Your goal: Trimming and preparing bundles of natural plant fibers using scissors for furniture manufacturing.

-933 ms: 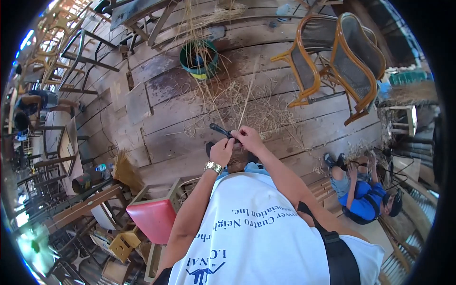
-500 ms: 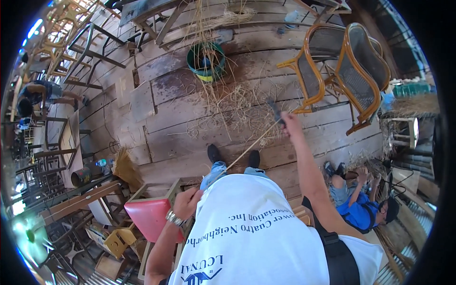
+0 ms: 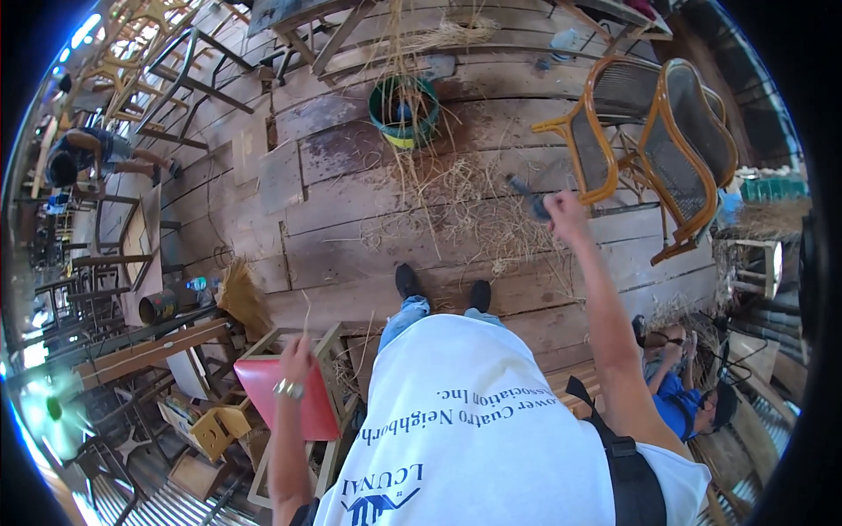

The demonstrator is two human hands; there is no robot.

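My right hand is closed around a dark grey hand tool, held out over the floor at the right. The tool's end points up and left; its exact kind is too blurred to make out. My left hand is raised in front of a red-seated chair, fingers closed. From its top sticks a short, pale rattan strip. Loose rattan shavings litter the planks beyond my feet. Long strips stand in a green bucket farther off.
Two rattan chairs stand at the right. A person in a blue shirt sits low at my right; another person bends at the far left. A straw bundle, a fan and chair frames occupy the left.
The long strip that stretched between my hands no longer spans them. My left hand has moved left and up, away from my shirt. My right hand still grips the tool.
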